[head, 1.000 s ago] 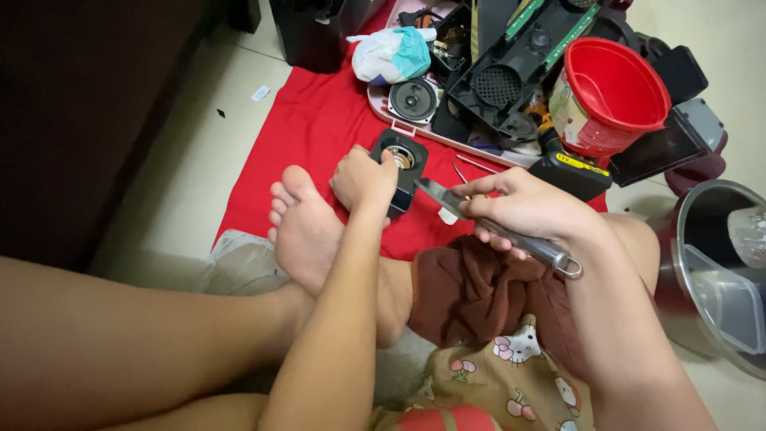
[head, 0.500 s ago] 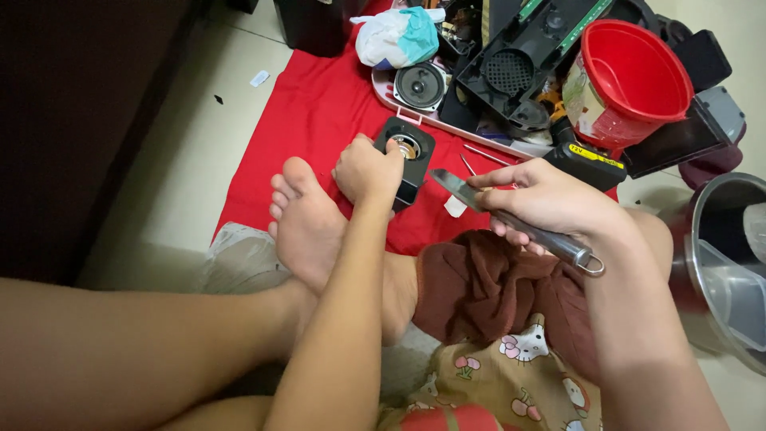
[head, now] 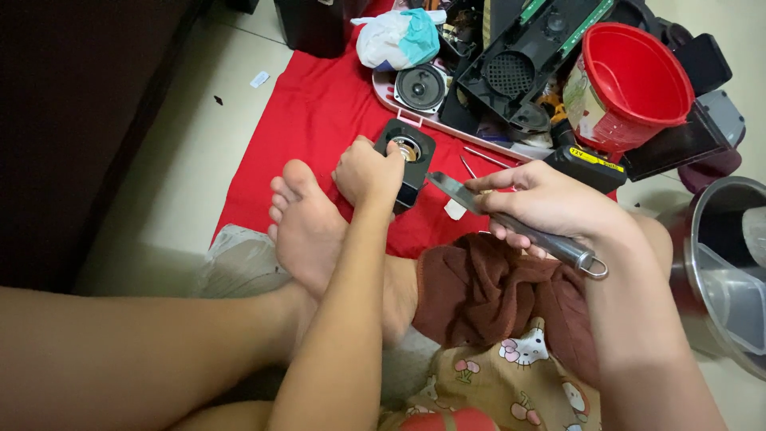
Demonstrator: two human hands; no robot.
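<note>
On red cloth (head: pixel 319 120): left hand (head: pixel 367 169) gripping small black speaker box (head: pixel 407 160), still assembled; right hand (head: pixel 550 203) clasping metal-handled knife (head: pixel 519 225) beside it, blade not yet applied

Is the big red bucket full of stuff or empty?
Empty, as far as shows. The red bucket tilts toward the camera among the black parts, and its inside shows only bare red wall and bottom.

steel pot (head: pixel 722 239) cut off (right edge), knife (head: pixel 519 223) handle half-hidden
</note>
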